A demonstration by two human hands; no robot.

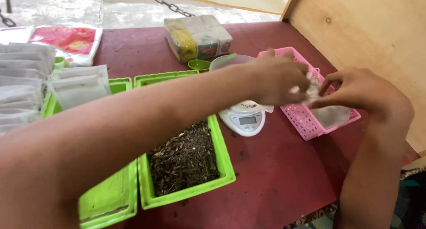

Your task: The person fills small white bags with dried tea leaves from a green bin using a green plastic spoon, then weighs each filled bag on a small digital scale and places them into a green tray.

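A small white filter bag (313,89) was pinched between the fingers of the left hand (277,80) and those of the right hand (355,90), both hands being closed on it from either side. The bag was held just above the pink basket (303,120), which stood near the right edge of the red table (275,175) and in which more white bags were seen. The left forearm was stretched across the table from the near left corner, over the green tray (224,160) of dark dried leaves (184,160).

A white kitchen scale (245,118) was placed between that tray and the basket, touching neither as far as could be told; a clear bowl (228,61) was partly hidden behind the left wrist. A green scoop (199,64) lay just beyond it. A wrapped block of packets (197,37) was set toward the far edge. A second green tray (108,198) stood at the near left, and stacked white sachets (26,78) were ranged along the left edge, with a red-printed pouch (69,40) at the far left corner.
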